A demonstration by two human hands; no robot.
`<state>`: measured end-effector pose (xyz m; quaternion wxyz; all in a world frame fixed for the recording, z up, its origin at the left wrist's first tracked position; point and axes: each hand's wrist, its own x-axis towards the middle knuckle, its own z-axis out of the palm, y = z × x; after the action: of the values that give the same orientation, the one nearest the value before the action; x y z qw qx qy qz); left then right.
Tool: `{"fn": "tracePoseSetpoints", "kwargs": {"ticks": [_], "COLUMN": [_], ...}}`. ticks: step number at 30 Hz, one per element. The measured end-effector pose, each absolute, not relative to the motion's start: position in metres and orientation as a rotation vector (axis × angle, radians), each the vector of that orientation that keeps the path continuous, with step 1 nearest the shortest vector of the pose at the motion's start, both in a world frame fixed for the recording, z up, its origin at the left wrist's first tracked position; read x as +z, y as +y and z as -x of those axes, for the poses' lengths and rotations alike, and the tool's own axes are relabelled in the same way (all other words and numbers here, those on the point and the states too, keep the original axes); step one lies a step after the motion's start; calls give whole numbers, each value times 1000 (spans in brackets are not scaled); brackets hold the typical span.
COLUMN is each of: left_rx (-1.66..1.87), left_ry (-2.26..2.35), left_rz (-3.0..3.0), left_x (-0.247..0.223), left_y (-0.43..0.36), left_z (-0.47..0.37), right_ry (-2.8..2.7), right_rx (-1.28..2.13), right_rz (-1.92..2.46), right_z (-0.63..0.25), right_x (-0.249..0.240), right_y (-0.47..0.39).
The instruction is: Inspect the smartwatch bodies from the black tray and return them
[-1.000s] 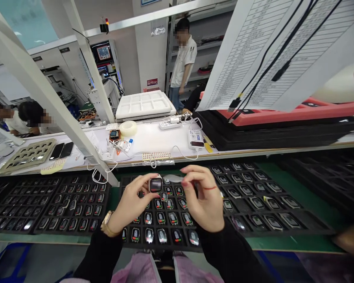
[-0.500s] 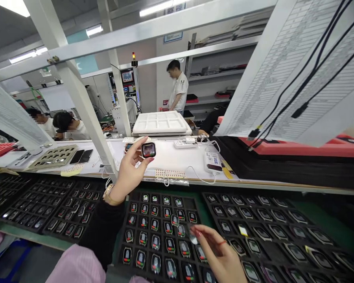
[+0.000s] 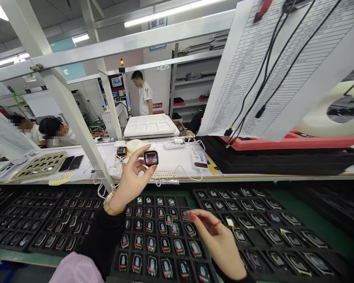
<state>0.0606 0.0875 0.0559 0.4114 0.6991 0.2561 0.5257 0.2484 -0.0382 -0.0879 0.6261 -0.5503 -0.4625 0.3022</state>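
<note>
My left hand is raised above the bench edge, thumb and fingers closed on the sides of a smartwatch without a strap. Its lit screen faces me with a picture on it. Lower down, my right hand hovers over a black tray of watches, thumb and index finger pinched together. What is between those fingertips, if anything, I cannot make out. Just below them a watch lies in the tray. Many screens in this tray are lit with red and green marks.
More watch trays flank this one. On the white bench stand a white foam tray, a white charger box with cables, and two phones. Printed sheets and black cables hang at right. Co-workers are beyond the bench.
The view has swung to the right. The watch in my left hand faces me more squarely. My right fingertips have lifted off the tray, showing the watch beneath them.
</note>
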Motion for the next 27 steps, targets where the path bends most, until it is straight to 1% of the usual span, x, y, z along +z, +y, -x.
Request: {"fn": "tracePoseSetpoints", "kwargs": {"ticks": [6,9,12,19,22,27], "left_rx": [1292,1237,1202,1119,1129,1180], "left_ry": [683,730,778,928,970,992], "left_rz": [-1680,-1660,-1633,-1648,-1661,-1648], "left_x": [40,31,19,2,2,4], "left_y": [76,68,58,35,30,27], "left_z": [-59,-53,-46,-46,-46,-42], "right_ry": [-1192,-1153,-1080,-1153,-1174,-1190], "right_rx": [581,620,740,801,806,749], "right_rz": [1144,1113,1058,924,944,949], "right_z": [-235,-231,-227,-205,-194,-182], "right_x": [-82,-72,-52,1,7,3], "right_y": [-23,-17,-10,5,11,14]}}
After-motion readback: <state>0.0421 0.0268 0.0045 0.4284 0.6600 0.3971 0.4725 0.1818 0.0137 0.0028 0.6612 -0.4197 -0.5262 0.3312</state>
